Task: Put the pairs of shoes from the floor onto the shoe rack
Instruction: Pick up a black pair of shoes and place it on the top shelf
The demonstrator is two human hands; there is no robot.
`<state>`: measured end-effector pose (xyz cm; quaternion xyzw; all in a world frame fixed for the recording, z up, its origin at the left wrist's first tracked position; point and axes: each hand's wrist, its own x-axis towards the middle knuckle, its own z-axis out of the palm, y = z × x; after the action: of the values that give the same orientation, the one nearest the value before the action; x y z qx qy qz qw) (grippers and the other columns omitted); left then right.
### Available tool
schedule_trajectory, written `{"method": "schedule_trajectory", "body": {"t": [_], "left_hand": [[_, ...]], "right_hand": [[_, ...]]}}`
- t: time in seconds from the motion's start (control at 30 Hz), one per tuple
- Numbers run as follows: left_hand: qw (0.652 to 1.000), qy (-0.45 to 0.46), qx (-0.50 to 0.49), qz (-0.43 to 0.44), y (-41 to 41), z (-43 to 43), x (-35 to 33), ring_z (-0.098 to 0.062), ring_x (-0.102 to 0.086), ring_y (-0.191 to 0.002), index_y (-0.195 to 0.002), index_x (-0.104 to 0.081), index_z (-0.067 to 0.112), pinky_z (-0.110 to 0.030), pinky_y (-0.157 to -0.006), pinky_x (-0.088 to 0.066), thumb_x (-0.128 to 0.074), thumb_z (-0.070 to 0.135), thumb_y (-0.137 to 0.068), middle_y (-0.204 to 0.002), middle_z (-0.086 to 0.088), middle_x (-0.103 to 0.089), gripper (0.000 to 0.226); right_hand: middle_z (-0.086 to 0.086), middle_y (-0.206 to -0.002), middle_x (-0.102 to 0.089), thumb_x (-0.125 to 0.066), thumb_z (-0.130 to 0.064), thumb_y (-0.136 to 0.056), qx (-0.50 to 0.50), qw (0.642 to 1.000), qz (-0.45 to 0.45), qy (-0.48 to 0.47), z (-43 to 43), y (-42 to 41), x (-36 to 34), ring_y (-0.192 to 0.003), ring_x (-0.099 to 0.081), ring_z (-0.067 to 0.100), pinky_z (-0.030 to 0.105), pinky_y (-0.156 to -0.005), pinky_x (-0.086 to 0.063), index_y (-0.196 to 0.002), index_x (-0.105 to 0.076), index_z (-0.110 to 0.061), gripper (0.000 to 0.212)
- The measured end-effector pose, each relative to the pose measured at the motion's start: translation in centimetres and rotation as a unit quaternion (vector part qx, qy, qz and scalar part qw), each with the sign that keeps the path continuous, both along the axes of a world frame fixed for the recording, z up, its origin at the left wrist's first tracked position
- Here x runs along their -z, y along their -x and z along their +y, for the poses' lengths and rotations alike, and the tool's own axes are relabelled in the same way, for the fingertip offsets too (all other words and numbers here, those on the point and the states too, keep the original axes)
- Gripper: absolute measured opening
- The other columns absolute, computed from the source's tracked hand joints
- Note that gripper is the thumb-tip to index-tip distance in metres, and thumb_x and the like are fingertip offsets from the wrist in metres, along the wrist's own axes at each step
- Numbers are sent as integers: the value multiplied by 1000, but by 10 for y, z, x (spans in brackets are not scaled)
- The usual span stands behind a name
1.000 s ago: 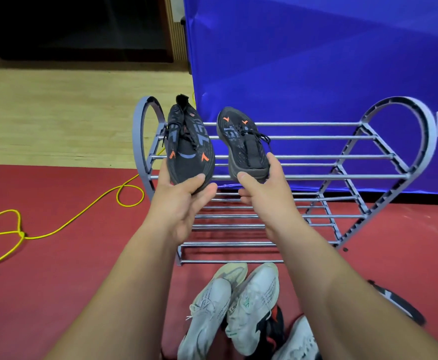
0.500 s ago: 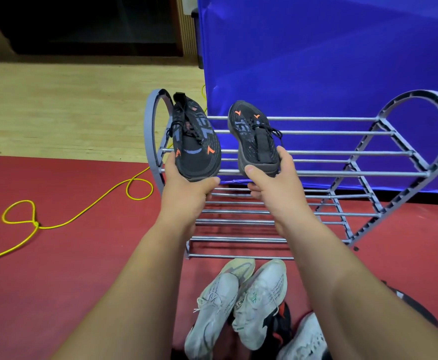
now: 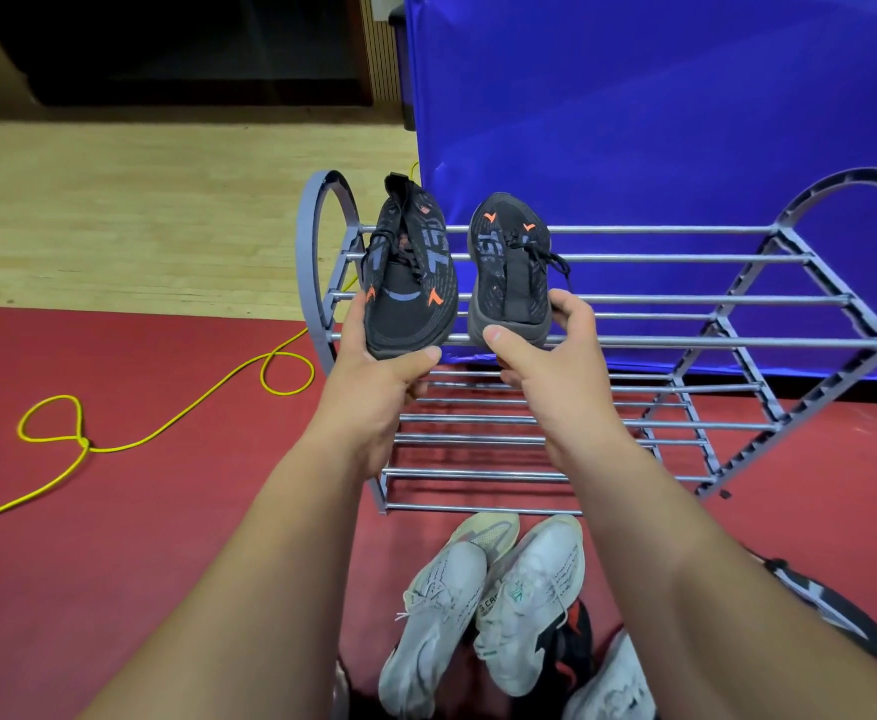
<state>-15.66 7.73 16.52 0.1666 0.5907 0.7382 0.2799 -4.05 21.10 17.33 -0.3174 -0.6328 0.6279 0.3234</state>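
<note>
Cord (image 3: 84, 444), yellow and looped, lies on the red floor left of the shoe rack (image 3: 305, 236). Left hand (image 3: 374, 376) grips the toe of one black sneaker (image 3: 410, 293), heel raised, over the rack's top tier at its left end. Right hand (image 3: 555, 366) grips the heel of the second black sneaker (image 3: 504, 272) just beside it, over the same tier. White sneakers (image 3: 529, 589) lie on the floor in front of the rack.

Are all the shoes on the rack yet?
Not yet. Done: no shoe sits free on the shoe rack. In hand: the left hand holds the left black shoe and the right hand holds the right black shoe at the top shelf. Left: the white pair and other shoes on the floor.
</note>
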Motion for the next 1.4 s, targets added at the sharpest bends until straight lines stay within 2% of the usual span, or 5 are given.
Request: {"method": "schedule_trajectory", "body": {"t": [0.57,0.77,0.93,1.2,1.4], "left_hand": [[993,51,-77,78,-14,8,0,-13,-64,-93,-144,-42,35,-25,-68,-52,-71,10,-91,-125,6,-69,66],[984,71,-131,99,-22,16,1,-21,-65,-117,-139,-47,40,-55,-104,-51,-71,17,-86,-123,11,-70,63],[983,63,-146,92,-25,19,3,-37,-62,-118,-143,-45,35,-62,-105,-47,-71,16,-84,-126,-2,-69,67],[975,127,-165,83,-36,1,3,-31,-66,-83,-148,-26,33,-49,-87,-52,-73,35,-74,-83,-1,-67,88],[952,219,-191,100,-79,-24,0,-26,-69,-84,-119,-47,27,-55,-90,-57,-64,40,-77,-87,5,-67,47]], "right_hand": [[-38,-89,-68,-72,-27,-81,10,997,24,76,4,10,4,-81,-78,19,24,-64,-55,-135,-48,-36,60],[-46,-84,-63,-71,-25,-85,31,997,26,60,-2,11,4,-79,-77,14,24,-66,-55,-142,-46,-32,62],[-46,-82,-62,-73,-26,-87,28,998,19,53,-4,8,1,-80,-77,15,27,-70,-59,-145,-45,-28,64],[-16,-106,-67,-74,-35,-87,1,999,-42,2,3,-28,-16,-85,-76,18,40,-80,-64,-137,-55,-36,53],[-5,-134,-57,-68,-36,-89,27,988,-132,-70,24,-114,-24,-82,-76,15,44,-83,-62,-140,-58,-21,53]]}}
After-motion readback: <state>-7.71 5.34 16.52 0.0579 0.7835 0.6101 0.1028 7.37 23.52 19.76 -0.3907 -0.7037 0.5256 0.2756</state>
